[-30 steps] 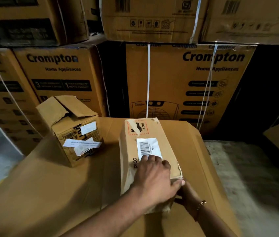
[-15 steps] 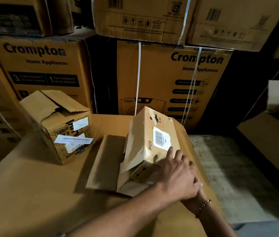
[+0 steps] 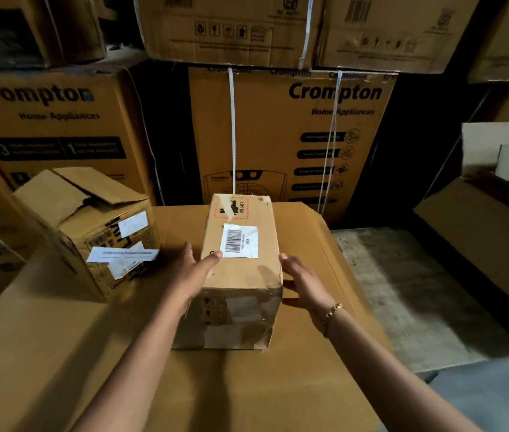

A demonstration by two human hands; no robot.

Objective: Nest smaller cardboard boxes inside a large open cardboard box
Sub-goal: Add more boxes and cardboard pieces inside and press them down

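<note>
While both hands stay open, the left hand [image 3: 195, 269] touches the long brown cardboard box with a barcode label [image 3: 242, 266] and the right hand [image 3: 301, 286] waits just beside it. Next, I think: squeeze both sides and lift it.

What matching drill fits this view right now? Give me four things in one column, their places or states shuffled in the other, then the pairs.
Things:
1. barcode-labelled box
2. box with raised flaps
3. left hand
4. right hand

Places or states:
A. open, beside the box's right side, bracelet at the wrist
B. closed, lying centre on the big cardboard surface
C. thumb on the box's top by the white label, fingers down its left side
D. top flaps up, standing to the left

Pairs: 1-B, 2-D, 3-C, 4-A
</note>
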